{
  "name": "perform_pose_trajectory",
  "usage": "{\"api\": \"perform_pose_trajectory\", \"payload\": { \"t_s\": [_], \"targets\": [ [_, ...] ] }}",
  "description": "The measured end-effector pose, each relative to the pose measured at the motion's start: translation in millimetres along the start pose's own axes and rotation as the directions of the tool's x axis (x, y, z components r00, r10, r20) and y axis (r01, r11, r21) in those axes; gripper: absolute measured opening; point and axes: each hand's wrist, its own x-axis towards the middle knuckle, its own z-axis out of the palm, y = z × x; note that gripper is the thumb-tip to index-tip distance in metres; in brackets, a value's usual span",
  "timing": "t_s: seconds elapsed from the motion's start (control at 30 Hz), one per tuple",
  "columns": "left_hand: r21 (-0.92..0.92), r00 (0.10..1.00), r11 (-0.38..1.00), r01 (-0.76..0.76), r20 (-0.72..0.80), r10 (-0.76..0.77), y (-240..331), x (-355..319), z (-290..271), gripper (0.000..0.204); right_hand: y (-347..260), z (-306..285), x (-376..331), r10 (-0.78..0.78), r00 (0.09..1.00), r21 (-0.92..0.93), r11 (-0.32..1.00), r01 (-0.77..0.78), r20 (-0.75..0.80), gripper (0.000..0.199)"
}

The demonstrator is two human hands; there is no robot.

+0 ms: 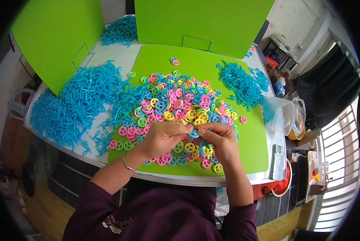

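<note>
Over the near part of a heap of small plastic wheels (160,105), in pink, yellow, green and blue, my two hands meet fingertip to fingertip. Between them is a blue plastic wheel (193,134). My left hand (164,137), with a bracelet at its wrist, is closed in a pinch at the wheel's upper left edge. From the other side, my right hand (225,141) pinches the same wheel with thumb and forefinger. Slender blue plastic pieces (204,148) show beside the right hand's curled fingers; whether it holds any is hidden.
A big mound of blue plastic pieces (89,88) covers the table's left side. A smaller blue pile (239,85) lies at right on the green mat (250,154), another blue pile (121,30) far back. Upright green boards (204,24) stand behind. A phone-like object (277,160) rests at the right edge.
</note>
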Motion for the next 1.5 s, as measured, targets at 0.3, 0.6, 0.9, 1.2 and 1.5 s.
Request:
{"api": "perform_pose_trajectory", "payload": {
  "t_s": [0.3, 0.6, 0.9, 1.2, 1.5],
  "targets": [
    [0.514, 0.919, 0.763, -0.393, 0.194, 0.343, 15, 6, -11, 0.032, 5, 3, -2, -0.090, 0.996, -0.130, 0.988, 0.087, -0.022, 0.014],
    [-0.452, 0.796, 0.686, 0.570, 0.098, -0.597, 16, 13, -8, 0.011, 14, 0, 10, -0.061, 0.994, -0.008, 0.998, 0.062, 0.091, 0.034],
    [-0.143, 0.935, 0.932, 0.333, -0.077, -0.346, 19, 8, -1, 0.013, 19, 1, 13, -0.008, 0.993, 0.169, 0.985, -0.012, 0.121, 0.031],
    [-0.514, 0.794, 0.702, 0.493, -0.063, -0.604, 22, 19, -8, 0.016, 11, 4, -2, -0.289, 0.925, 0.078, 0.957, 0.279, 0.246, 0.040],
    [-0.151, 0.797, 0.784, 0.602, 0.055, -0.602, 14, 17, -21, 0.018, 7, -3, 1, -0.603, 0.731, -0.718, 0.350, 0.602, 0.319, 0.026]
  ]
}}
